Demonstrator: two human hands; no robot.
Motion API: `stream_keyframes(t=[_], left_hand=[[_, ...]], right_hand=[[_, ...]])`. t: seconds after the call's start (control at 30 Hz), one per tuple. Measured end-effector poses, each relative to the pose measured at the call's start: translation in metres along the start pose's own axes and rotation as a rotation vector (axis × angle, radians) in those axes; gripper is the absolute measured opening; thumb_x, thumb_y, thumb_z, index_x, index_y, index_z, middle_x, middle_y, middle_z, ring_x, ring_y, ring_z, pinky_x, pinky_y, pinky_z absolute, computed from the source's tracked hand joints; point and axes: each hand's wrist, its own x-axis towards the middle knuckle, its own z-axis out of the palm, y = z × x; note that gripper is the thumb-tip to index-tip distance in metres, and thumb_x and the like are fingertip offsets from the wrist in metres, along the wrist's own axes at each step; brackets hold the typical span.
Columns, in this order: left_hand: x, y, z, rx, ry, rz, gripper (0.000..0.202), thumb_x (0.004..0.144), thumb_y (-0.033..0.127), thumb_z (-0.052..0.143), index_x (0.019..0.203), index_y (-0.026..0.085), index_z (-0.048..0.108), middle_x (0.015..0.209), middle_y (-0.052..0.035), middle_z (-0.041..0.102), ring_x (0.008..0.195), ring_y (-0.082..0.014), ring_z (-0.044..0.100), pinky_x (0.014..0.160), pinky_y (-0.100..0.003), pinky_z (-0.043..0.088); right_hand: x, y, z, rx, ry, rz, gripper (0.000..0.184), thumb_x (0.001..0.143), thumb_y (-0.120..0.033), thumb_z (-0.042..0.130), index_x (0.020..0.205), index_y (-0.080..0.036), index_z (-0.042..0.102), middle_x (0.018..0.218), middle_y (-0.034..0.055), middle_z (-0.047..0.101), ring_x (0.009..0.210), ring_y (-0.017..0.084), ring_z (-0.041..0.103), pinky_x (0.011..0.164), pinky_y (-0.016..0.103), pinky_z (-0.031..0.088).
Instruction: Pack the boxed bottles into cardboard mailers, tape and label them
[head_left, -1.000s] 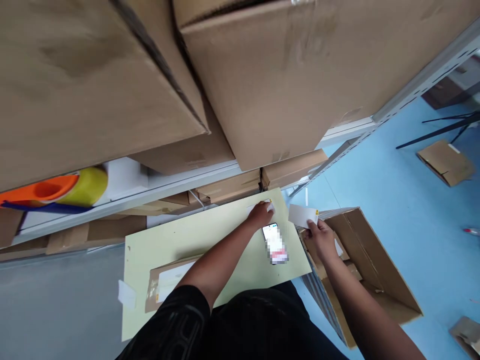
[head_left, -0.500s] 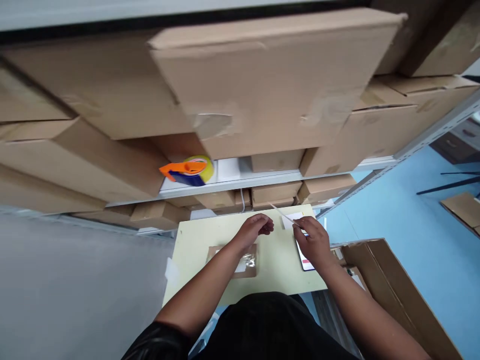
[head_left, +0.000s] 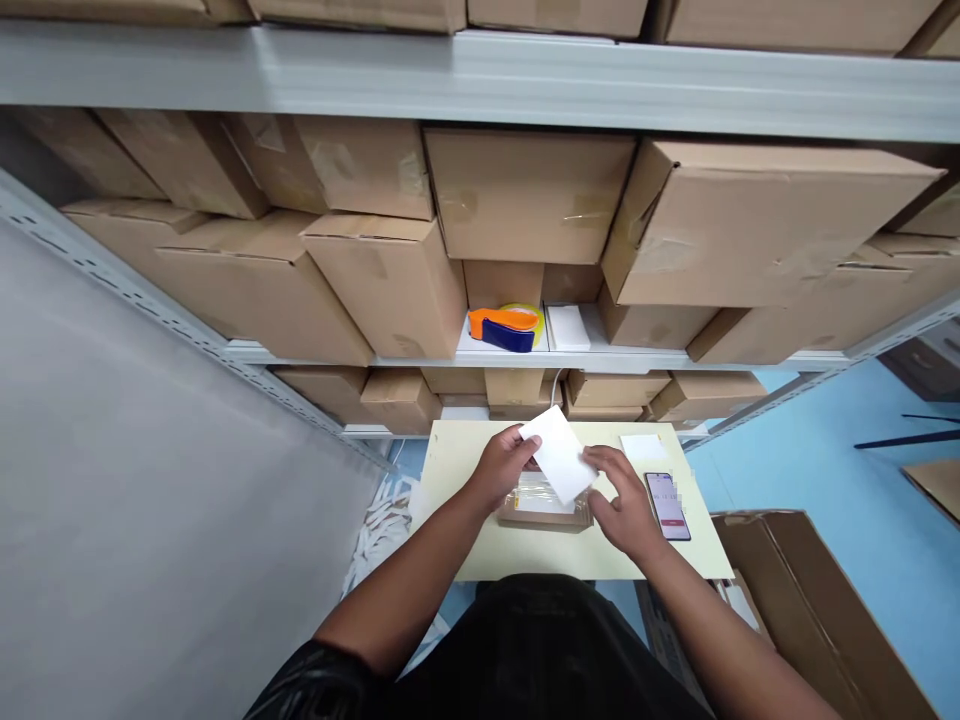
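Both of my hands hold a white paper sheet (head_left: 561,455) above a small brown parcel (head_left: 545,507) with a clear window, which lies on the pale yellow table (head_left: 465,460). My left hand (head_left: 504,463) pinches the sheet's left edge. My right hand (head_left: 625,495) grips its lower right side. A phone (head_left: 667,503) with a lit screen lies on the table just right of my right hand. A second small white slip (head_left: 642,447) rests behind the phone.
Metal shelving (head_left: 525,85) stacked with cardboard boxes (head_left: 529,194) fills the view ahead. An orange and blue tape dispenser (head_left: 507,327) and a white box (head_left: 568,327) sit on the lower shelf. An open cardboard box (head_left: 821,610) stands on the blue floor at right. White scraps (head_left: 386,520) litter the floor at left.
The view swung up and level. My right hand brought the white sheet over from the right, my left hand took its other edge, and both now hold it over the parcel.
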Motion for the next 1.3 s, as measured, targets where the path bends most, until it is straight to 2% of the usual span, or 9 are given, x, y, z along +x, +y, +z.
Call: stream_keyframes(t=[0.13,0.23,0.4,0.5,0.63,0.73,0.8,0.93,1.3], left_hand=[[-0.013,0.014,-0.012,0.069,-0.033,0.074,0.045,0.079,0.058,0.078,0.095,0.016,0.075,0.081,-0.0061,0.074,0.074,-0.0205,0.068,0.071,-0.033,0.055],[-0.019,0.021,-0.013,0.107,-0.063,0.100,0.043,0.080,0.056,0.077,0.096,0.016,0.076,0.081,-0.0063,0.073,0.074,-0.0201,0.067,0.069,-0.031,0.053],[-0.023,0.032,-0.004,0.209,-0.151,0.114,0.037,0.080,0.053,0.077,0.089,0.016,0.075,0.081,-0.0054,0.072,0.073,-0.0192,0.064,0.066,-0.029,0.049],[-0.022,0.036,0.004,0.218,-0.150,0.165,0.033,0.078,0.049,0.080,0.088,0.018,0.072,0.080,-0.0031,0.069,0.075,-0.0183,0.063,0.068,-0.028,0.049],[-0.024,0.039,0.015,0.145,0.050,0.222,0.025,0.079,0.042,0.078,0.087,0.020,0.068,0.077,-0.0004,0.065,0.074,-0.0150,0.060,0.071,-0.026,0.048],[-0.032,0.046,0.022,-0.004,-0.027,0.102,0.022,0.082,0.039,0.072,0.081,0.017,0.067,0.072,-0.0018,0.065,0.067,-0.0139,0.059,0.067,-0.026,0.047],[-0.037,0.051,0.025,-0.118,-0.081,0.043,0.021,0.079,0.036,0.071,0.080,0.015,0.068,0.070,-0.0031,0.066,0.063,-0.0136,0.059,0.064,-0.026,0.046],[-0.041,0.057,0.031,-0.236,-0.113,-0.019,0.019,0.074,0.032,0.070,0.076,0.013,0.067,0.065,-0.0042,0.066,0.057,-0.0132,0.059,0.060,-0.027,0.045],[-0.042,0.051,0.034,-0.202,-0.146,-0.063,0.018,0.074,0.030,0.073,0.075,0.013,0.067,0.064,-0.0030,0.066,0.058,-0.0118,0.058,0.060,-0.025,0.043]], right_hand=[[0.003,-0.013,0.005,0.400,-0.002,0.270,0.049,0.084,-0.022,0.055,0.133,-0.025,0.061,0.125,0.0126,0.070,0.111,0.027,0.069,0.094,0.045,0.060],[0.022,-0.025,0.004,0.468,0.037,0.453,0.038,0.086,-0.037,0.066,0.121,-0.022,0.066,0.109,0.0113,0.075,0.096,0.025,0.071,0.084,0.040,0.060],[0.049,-0.044,0.002,0.562,-0.181,0.542,0.043,0.080,-0.055,0.076,0.104,-0.020,0.073,0.093,0.0079,0.077,0.084,0.026,0.072,0.072,0.037,0.060],[0.051,-0.047,-0.001,0.388,-0.148,0.398,0.034,0.088,-0.052,0.069,0.099,-0.020,0.077,0.087,0.0069,0.077,0.080,0.026,0.072,0.070,0.038,0.060],[0.049,-0.045,-0.015,-0.139,0.029,-0.146,0.024,0.097,-0.029,0.059,0.110,-0.026,0.078,0.102,0.0087,0.078,0.092,0.027,0.072,0.084,0.042,0.058],[0.049,-0.045,-0.030,-0.338,0.046,-0.512,0.039,0.094,-0.013,0.059,0.130,-0.025,0.069,0.108,0.0111,0.077,0.093,0.025,0.071,0.083,0.041,0.056],[0.050,-0.045,-0.039,-0.394,0.058,-0.658,0.049,0.092,-0.008,0.061,0.139,-0.022,0.061,0.109,0.0135,0.076,0.093,0.026,0.070,0.080,0.041,0.054],[0.048,-0.044,-0.051,-0.446,0.065,-0.736,0.057,0.092,-0.005,0.061,0.146,-0.020,0.054,0.110,0.0160,0.076,0.094,0.027,0.069,0.079,0.042,0.053],[0.038,-0.040,-0.057,-0.442,0.060,-0.747,0.059,0.092,-0.005,0.059,0.149,-0.017,0.052,0.109,0.0188,0.075,0.093,0.028,0.070,0.077,0.044,0.056]])
